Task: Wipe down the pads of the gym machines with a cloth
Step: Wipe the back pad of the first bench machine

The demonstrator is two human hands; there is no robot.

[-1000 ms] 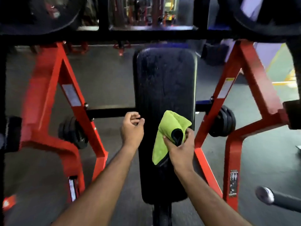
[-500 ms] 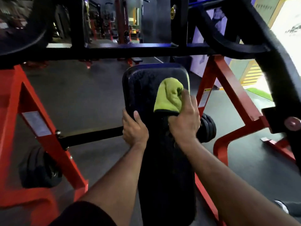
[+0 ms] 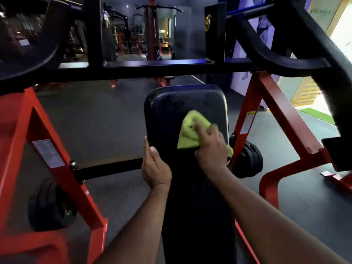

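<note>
A long black bench pad [image 3: 181,103] runs away from me down the middle of the view, its far end speckled with droplets. A lime-green cloth [image 3: 188,134] lies pressed flat on the pad's upper right part. My right hand [image 3: 211,149] holds the cloth against the pad, fingers spread over it. My left hand [image 3: 155,168] grips the pad's left edge, thumb on top.
Red frame legs stand to the left [image 3: 47,168] and right [image 3: 270,115] of the pad. A black crossbar [image 3: 152,69] spans above the pad's far end. Black weight plates hang at the lower left [image 3: 51,206] and right [image 3: 247,161]. Dark rubber floor surrounds the machine.
My right hand has slid the cloth up the pad toward its far end and now wipes across it. My left hand moved from hovering to gripping the pad's left edge.
</note>
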